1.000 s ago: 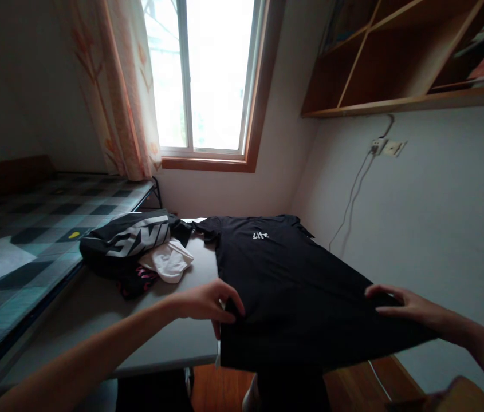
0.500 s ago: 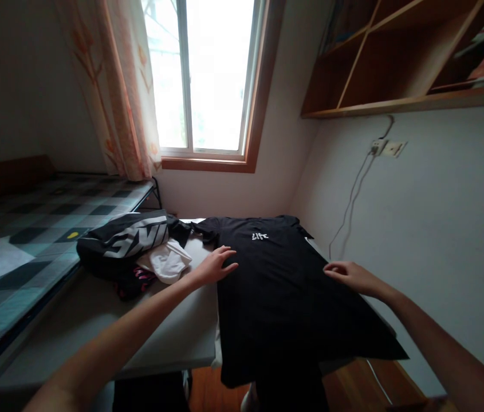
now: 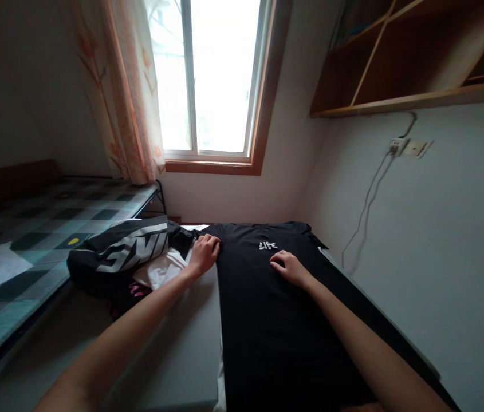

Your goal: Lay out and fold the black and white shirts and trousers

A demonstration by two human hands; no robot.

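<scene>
A black T-shirt [image 3: 276, 320] with a small white print lies spread over the white table, its collar end toward the window. My left hand [image 3: 205, 252] is at the shirt's upper left, by the sleeve, with its fingers curled down on the black cloth. Just below the white print, my right hand [image 3: 291, 268] rests on or just above the shirt. Its fingers are bent, with a gap between thumb and forefinger, and nothing shows between them.
Left of the shirt, a black bag [image 3: 125, 249] with grey lettering lies beside a white cloth [image 3: 164, 270] on the table [image 3: 173, 349]. A checked bed [image 3: 52, 229] stands further left. A wall and cable [image 3: 364, 212] border the right, beneath a wooden shelf [image 3: 422, 100].
My left hand has moved up to the shirt's sleeve and its fingers have curled. My right hand has moved left from the shirt's right edge to below the print. The view has shifted slightly.
</scene>
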